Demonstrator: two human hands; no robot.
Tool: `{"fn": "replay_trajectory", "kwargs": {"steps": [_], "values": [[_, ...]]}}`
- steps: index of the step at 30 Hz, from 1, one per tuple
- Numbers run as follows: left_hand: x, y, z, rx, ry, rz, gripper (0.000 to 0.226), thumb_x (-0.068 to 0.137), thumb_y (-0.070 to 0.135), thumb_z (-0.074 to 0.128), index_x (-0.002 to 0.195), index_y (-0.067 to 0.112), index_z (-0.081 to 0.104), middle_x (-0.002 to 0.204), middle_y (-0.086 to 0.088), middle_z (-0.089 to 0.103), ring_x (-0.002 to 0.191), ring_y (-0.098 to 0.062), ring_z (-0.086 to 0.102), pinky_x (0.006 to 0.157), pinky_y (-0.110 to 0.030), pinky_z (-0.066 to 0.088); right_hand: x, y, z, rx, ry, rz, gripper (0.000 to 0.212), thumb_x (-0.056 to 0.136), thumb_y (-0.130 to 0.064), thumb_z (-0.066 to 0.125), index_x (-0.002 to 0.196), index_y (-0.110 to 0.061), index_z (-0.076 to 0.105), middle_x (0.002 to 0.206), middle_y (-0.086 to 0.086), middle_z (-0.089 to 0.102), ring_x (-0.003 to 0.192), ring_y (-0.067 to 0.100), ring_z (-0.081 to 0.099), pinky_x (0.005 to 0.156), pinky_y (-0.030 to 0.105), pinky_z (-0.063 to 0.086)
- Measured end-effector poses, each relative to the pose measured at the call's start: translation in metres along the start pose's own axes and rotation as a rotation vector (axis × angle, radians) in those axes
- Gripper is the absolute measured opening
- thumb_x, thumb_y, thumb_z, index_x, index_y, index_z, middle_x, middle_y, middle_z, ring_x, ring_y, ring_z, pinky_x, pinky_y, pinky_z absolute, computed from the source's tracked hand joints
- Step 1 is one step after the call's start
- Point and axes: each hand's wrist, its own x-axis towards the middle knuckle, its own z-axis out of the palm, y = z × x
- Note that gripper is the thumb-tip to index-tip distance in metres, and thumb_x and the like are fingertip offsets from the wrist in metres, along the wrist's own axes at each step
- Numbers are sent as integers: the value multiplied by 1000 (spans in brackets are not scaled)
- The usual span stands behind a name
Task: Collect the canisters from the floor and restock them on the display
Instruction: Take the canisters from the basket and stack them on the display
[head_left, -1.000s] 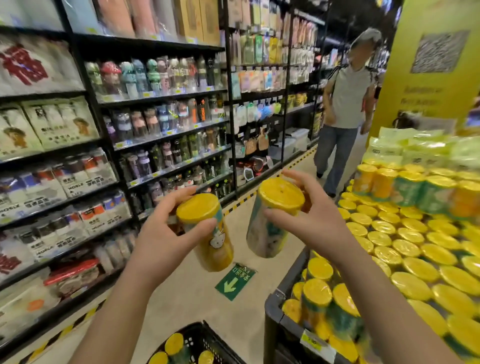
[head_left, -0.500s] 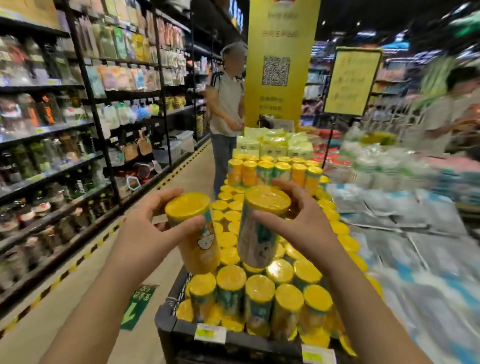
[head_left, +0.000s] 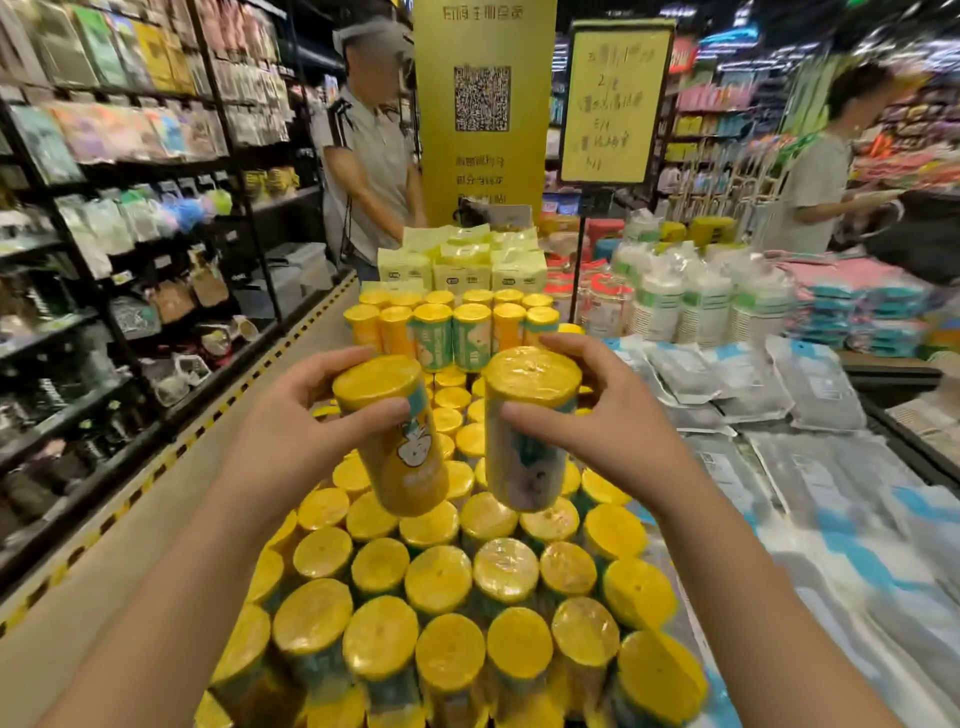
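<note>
**A:** Over the middle of the display stack (head_left: 439, 579), both canisters are in the air, clear of the lids below. Left hand (head_left: 291, 436) is wrapped round the orange canister (head_left: 402, 457), thumb across its front. Right hand (head_left: 608, 431) clasps the pale canister (head_left: 524, 452) just under its cap.

**B:** Axes?

**A:** Both near upright, caps tipped toward the camera, bases pointing down and away at the stack. Side by side, close, can't tell if touching.

**B:** Open slot?

**A:** None visible in the near rows. The back tier (head_left: 470, 332) sits beyond both hands, and the right hand looks nearer it. My guess is a second layer, straight down.
</note>
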Motion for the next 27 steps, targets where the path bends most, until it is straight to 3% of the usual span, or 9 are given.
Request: {"fn": "replay_trajectory", "kwargs": {"steps": [4, 10, 13, 18, 25, 27], "values": [[25, -6, 33, 4, -14, -2, 72, 57, 56, 85, 125, 43, 64, 119, 16, 70, 105, 0, 67, 88, -34, 57, 29, 29, -16, -3, -25, -14, 77, 65, -58, 87, 133, -48, 53, 123, -29, 60, 110, -9, 58, 85, 15, 49], [51, -21, 43, 59, -24, -21, 77, 60, 52, 85, 132, 35, 63, 125, 16, 68, 112, 1, 64, 92, -30, 56, 62, 53, -10, 11, -61, -7, 79, 65, -57, 88, 135, -46, 53, 126, -28, 59, 113, -6, 58, 92, 25, 53], [67, -31, 37, 77, -36, -31, 75, 62, 50, 86, 132, 36, 63, 127, 19, 66, 110, 5, 63, 87, -22, 54, 77, 59, 2, 11, -70, 3, 79, 65, -58, 88, 135, -46, 53, 125, -28, 59, 114, -5, 58, 92, 26, 53], [100, -55, 23, 93, -60, -58, 77, 61, 54, 85, 132, 37, 62, 125, 18, 66, 110, 3, 63, 86, -22, 54, 99, 64, 30, -3, -59, 27, 81, 67, -55, 88, 138, -44, 51, 126, -30, 56, 111, -12, 55, 81, 11, 47], [180, -99, 13, 178, -68, -65, 74, 71, 50, 85, 137, 32, 57, 125, 15, 63, 105, 5, 60, 70, -6, 45, 134, 70, 73, -33, -40, 48, 86, 65, -58, 87, 140, -41, 51, 133, -21, 57, 121, 3, 56, 98, 30, 52], [208, -116, 14, 222, -66, -68, 76, 73, 51, 84, 140, 29, 55, 128, 12, 62, 109, -1, 60, 77, -10, 46, 143, 71, 81, -38, -28, 52, 86, 65, -57, 87, 141, -39, 51, 134, -20, 56, 121, 3, 56, 96, 26, 51]]}}
